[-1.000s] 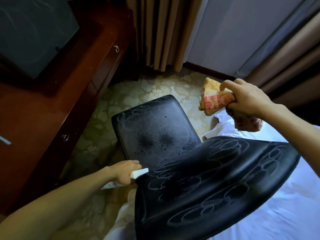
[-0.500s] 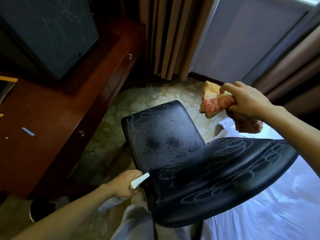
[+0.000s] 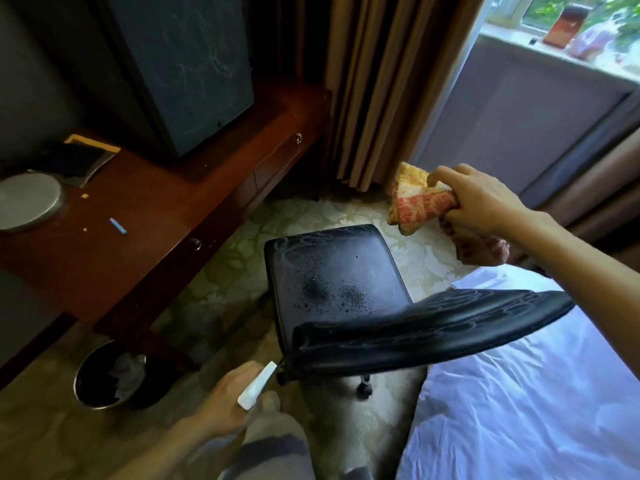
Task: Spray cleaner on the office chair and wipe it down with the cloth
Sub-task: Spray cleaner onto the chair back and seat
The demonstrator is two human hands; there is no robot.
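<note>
A: Nearest the camera?
B: Left hand (image 3: 227,400) wrapped round a white spray bottle (image 3: 257,385), nozzle just beside the black chair's backrest (image 3: 415,329).

A: Beyond that?
B: Chair seat (image 3: 332,271), speckled with dark droplets.

A: Farthest?
B: Right hand (image 3: 485,202) clenched on a bunched red-and-yellow cloth (image 3: 420,202), raised above the carpet (image 3: 311,216), clear of the seat.

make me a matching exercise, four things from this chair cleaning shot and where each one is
Things:
1. cloth
2. spray bottle
3. wet spray patch
4. waste bin

Places:
A. on the floor beside the wooden desk
B. in the left hand
C. on the chair seat
D. in the right hand, held above the floor

Pairs: 1-D, 2-B, 3-C, 4-A
</note>
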